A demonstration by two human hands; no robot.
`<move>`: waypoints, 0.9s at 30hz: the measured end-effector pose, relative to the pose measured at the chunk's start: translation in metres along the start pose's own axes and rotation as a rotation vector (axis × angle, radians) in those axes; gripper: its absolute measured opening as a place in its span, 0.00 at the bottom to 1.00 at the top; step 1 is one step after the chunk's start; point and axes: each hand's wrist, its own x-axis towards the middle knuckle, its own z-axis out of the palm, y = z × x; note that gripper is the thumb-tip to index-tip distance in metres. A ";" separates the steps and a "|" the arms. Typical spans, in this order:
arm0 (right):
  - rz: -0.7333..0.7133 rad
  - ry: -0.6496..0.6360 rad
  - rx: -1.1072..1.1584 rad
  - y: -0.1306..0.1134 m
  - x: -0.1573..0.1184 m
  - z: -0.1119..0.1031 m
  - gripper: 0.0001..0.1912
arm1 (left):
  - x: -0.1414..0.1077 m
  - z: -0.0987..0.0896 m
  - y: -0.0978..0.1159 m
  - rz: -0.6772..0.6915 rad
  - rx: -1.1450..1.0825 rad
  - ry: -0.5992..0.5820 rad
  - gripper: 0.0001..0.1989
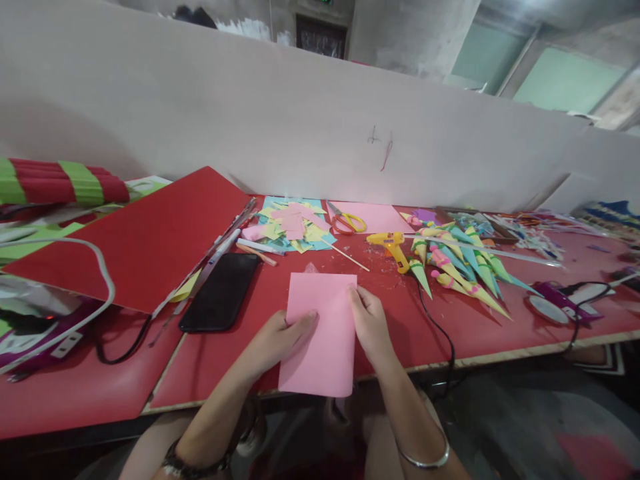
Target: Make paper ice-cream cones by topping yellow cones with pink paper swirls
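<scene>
Pink paper (327, 347), held partly beyond the front edge of the red surface (480, 347): left hand (286, 337) pinching its left side, thumb uppermost; right hand (369, 323) gripping its upper right edge. Probable hazards: crooked creasing, from uneven pulls; a drop floorward, from loosened grips. Materials: paper smooth, thin, oblong; surface faintly glossy; glue gun (393, 249) yellow, moulded; paper cones (473, 291) slender, pointed.
</scene>
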 end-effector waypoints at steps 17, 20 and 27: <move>-0.109 0.108 -0.298 0.004 -0.001 0.002 0.20 | -0.004 0.001 0.003 -0.022 -0.041 0.006 0.20; -0.099 0.111 -0.290 0.004 -0.001 0.003 0.20 | -0.005 0.000 0.005 -0.028 -0.017 -0.009 0.21; -0.063 0.040 -0.138 0.004 -0.001 0.005 0.18 | -0.004 -0.001 0.006 0.008 0.039 0.059 0.23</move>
